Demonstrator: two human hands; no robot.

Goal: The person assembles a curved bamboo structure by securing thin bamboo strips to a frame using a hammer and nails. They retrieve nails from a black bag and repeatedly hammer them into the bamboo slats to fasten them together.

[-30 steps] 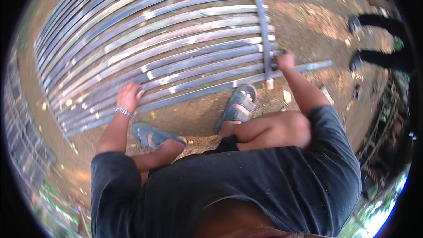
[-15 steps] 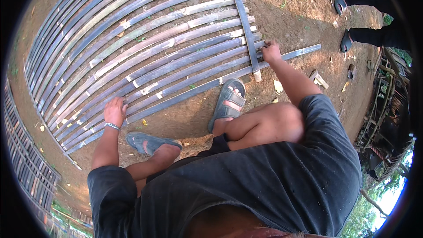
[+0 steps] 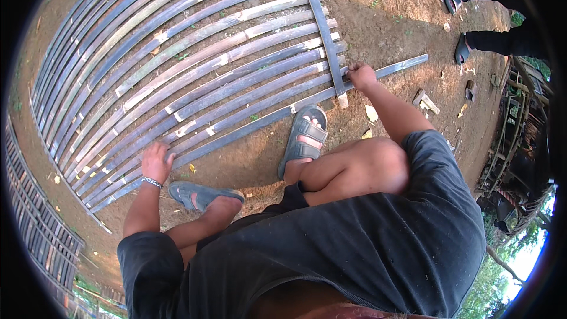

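Note:
Long split bamboo strips (image 3: 227,59) lie side by side on the ground, with narrow gaps between them. A flat bamboo crosspiece (image 3: 322,26) lies across them near their right ends. My right hand (image 3: 361,75) is closed in a pinch at the end of a strip just right of the crosspiece. What exactly its fingertips grip is partly hidden. The nearest bamboo strip (image 3: 236,133) runs under that hand and sticks out farther right. My left hand (image 3: 157,162) rests on the near strips toward their left end, fingers stretched and thumb apart.
A thin cross strip (image 3: 65,180) runs along the left ends. Another slatted bamboo panel (image 3: 41,224) lies far left. Another person's sandalled feet (image 3: 462,49) stand at upper right. A wood offcut (image 3: 425,101) lies right of my sandal (image 3: 304,136).
My right hand has shifted slightly nearer to me, beside the crosspiece. The left hand has slid a little nearer too, its thumb now spread. The view has shifted slightly.

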